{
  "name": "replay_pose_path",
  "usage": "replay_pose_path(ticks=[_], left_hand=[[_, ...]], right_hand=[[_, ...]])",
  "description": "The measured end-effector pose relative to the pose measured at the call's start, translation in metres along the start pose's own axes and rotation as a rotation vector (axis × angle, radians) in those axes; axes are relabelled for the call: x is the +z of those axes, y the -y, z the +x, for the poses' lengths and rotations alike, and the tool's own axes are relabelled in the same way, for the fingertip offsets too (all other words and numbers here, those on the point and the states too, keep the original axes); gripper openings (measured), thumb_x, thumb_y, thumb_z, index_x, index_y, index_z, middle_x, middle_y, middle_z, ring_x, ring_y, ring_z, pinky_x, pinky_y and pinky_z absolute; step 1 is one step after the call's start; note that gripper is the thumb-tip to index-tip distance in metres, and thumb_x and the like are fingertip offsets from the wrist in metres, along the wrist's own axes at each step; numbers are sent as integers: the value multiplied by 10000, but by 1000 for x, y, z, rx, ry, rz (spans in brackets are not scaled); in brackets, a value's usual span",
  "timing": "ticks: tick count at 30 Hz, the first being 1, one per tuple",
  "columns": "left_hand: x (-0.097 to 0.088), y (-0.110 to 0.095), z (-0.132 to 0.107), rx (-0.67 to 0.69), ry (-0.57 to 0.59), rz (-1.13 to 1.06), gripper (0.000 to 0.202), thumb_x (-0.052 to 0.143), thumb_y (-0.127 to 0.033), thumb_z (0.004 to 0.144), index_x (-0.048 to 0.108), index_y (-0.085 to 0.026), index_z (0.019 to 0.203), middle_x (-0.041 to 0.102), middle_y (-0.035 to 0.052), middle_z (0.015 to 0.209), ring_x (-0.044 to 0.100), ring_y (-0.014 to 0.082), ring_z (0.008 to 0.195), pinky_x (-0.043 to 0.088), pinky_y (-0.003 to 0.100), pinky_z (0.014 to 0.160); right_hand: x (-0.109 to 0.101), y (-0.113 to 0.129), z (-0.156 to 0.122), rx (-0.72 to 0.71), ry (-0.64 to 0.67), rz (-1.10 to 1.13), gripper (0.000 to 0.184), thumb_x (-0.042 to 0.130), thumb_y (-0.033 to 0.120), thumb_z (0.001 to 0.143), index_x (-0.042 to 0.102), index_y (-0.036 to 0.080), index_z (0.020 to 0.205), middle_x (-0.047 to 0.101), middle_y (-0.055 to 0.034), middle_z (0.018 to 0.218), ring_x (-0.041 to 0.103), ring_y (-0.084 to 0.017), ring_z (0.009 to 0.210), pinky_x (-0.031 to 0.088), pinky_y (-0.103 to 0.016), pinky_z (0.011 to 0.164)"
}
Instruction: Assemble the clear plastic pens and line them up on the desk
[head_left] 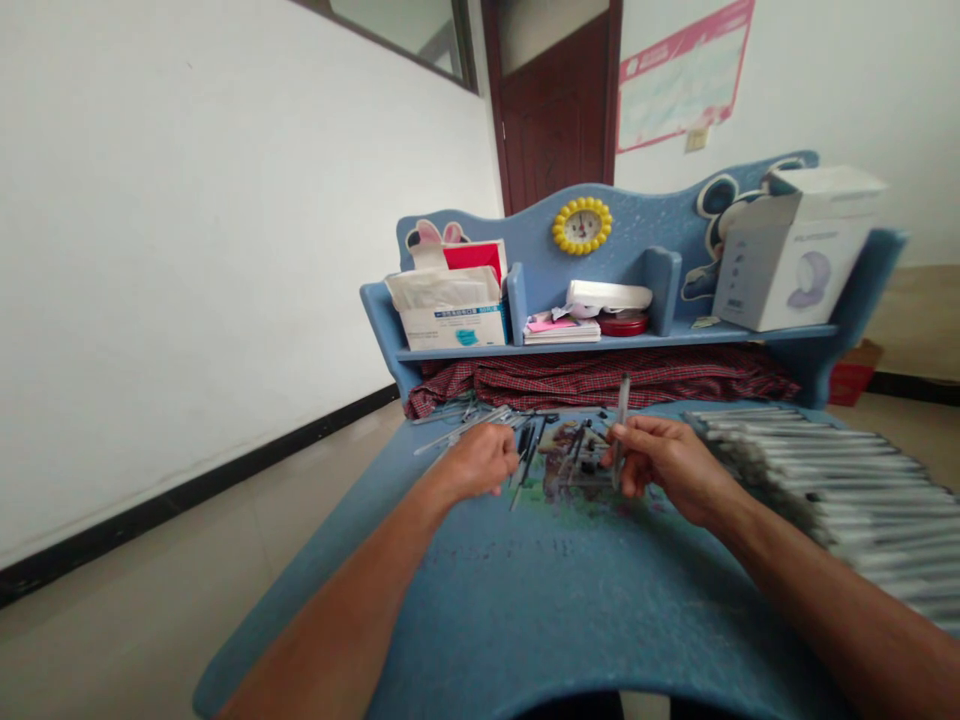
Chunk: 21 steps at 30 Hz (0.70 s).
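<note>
My right hand (664,462) grips a pen (623,402) with a clear barrel and a dark end pointing up, standing nearly upright between thumb and fingers. Over the left part of the loose pieces, my left hand (484,460) is closed with its knuckles up; whatever its fingers hold is hidden. Beside it lie black pen caps (532,445) and thin rods. Clear pen barrels (480,422) are scattered behind the left hand. More dark pen parts (577,445) lie between the two hands. At the right, a large stack of pens (862,490) reaches past my right forearm.
The blue desk (525,610) has a raised shelf (465,352) at its back. On it stand a mask box (457,325), a red round tin (622,323) and a white carton (795,255). Checked cloth (600,380) lies bunched beneath. A white wall (225,250) rises at left.
</note>
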<state>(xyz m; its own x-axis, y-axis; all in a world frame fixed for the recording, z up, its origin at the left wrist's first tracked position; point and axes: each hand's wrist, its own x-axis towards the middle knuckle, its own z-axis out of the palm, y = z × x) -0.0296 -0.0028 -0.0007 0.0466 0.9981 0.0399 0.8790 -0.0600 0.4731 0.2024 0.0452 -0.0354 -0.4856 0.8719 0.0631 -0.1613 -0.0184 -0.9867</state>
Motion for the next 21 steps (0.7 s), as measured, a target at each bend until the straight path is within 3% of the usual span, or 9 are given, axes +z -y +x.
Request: replay_pose_path(ticks=[4, 7, 14, 21], left_hand=[[10, -14, -3, 37, 94, -401, 67, 485, -228, 741, 490, -165, 720, 504, -61, 468, 570, 114, 412, 343, 170, 381], [21, -24, -5, 91, 112, -537, 74, 519, -225, 733, 502, -155, 751, 508, -59, 480, 585, 116, 438, 365, 163, 379], [31, -36, -10, 123, 104, -622, 91, 569, -207, 725, 527, -136, 763, 575, -25, 498, 565, 95, 456, 400, 166, 422], [32, -39, -13, 137, 119, -638, 103, 586, -200, 719, 540, -133, 782, 603, -13, 524, 559, 91, 466, 418, 181, 457]], right_hand=[[3, 4, -2, -70, -31, 94, 248, 638, 382, 723, 591, 140, 706, 652, -31, 604, 541, -97, 386, 404, -208, 376], [6, 7, -3, -105, -23, 133, 240, 648, 368, 723, 598, 135, 696, 622, -22, 519, 545, -101, 396, 405, -197, 387], [7, 7, -4, -145, 38, 264, 212, 706, 284, 663, 595, 144, 776, 688, -58, 767, 637, -151, 549, 482, -234, 473], [10, 5, -6, -122, 30, 253, 202, 705, 247, 643, 599, 140, 777, 696, -74, 773, 646, -166, 575, 490, -246, 491]])
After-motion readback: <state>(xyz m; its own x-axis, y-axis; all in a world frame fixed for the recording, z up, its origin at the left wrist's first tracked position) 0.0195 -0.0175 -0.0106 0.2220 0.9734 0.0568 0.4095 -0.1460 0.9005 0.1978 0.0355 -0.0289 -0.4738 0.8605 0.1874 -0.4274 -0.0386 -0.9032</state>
